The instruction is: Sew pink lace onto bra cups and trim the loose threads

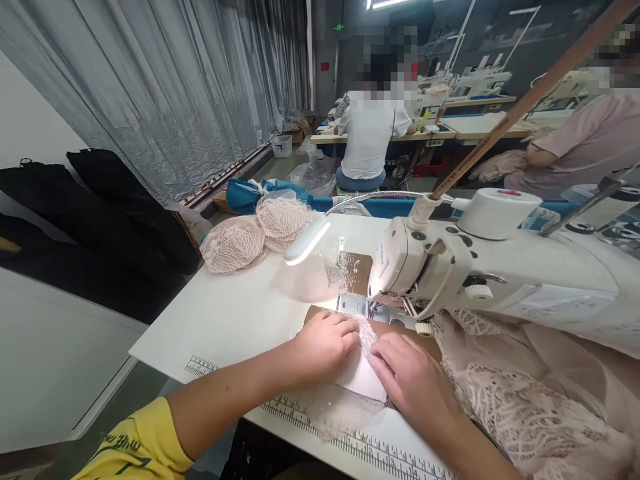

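My left hand [327, 343] rests beside the needle area with its fingers bent and pressed down on a strip of pale lace fabric [367, 332]. From the other side, my right hand [413, 373] grips the same lace between thumb and fingers. The lace runs up to the presser foot of a white sewing machine [395, 263], just beyond my fingertips. Sheer material [340, 407] hangs from it toward the table's front edge. The undersides of my fingers are hidden.
Stacked lace cups [235, 243] lie at the table's back left, under a lamp [307, 239]. A sheer lace piece [310, 279] sits behind the foot. Lace fabric [535, 407] is heaped at right. A ruler tape [350, 441] lines the front edge. A person [370, 137] sits ahead.
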A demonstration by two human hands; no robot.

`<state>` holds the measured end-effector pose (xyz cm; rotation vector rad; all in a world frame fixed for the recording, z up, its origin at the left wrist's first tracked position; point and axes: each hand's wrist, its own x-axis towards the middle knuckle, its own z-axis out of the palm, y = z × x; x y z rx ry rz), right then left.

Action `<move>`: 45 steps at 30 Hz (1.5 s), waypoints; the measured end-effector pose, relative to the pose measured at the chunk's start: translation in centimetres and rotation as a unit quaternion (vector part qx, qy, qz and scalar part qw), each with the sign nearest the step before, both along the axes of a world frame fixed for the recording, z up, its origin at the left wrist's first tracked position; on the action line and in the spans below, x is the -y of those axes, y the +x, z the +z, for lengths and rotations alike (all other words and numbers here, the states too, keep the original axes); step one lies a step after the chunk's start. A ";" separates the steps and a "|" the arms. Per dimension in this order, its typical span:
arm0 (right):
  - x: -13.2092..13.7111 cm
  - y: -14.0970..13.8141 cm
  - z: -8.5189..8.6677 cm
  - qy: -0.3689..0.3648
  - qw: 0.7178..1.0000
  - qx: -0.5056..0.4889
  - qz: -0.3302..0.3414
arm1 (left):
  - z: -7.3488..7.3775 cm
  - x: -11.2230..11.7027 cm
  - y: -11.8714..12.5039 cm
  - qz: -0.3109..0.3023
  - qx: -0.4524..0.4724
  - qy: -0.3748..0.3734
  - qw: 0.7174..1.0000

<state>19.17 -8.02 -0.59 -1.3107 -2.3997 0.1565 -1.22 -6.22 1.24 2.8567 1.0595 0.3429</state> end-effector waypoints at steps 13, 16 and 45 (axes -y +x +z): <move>-0.5 0.2 -1.0 0.070 0.994 0.070 -0.041 | 1.7 -2.4 0.0 -0.028 -0.013 -0.074 0.997; -0.6 0.1 -1.0 0.075 0.993 0.079 -0.053 | 1.6 -2.9 0.0 -0.036 -0.017 -0.087 0.995; -0.8 0.4 -0.8 0.024 0.996 0.025 -0.082 | 2.7 -5.3 -0.5 -0.115 -0.045 -0.040 0.992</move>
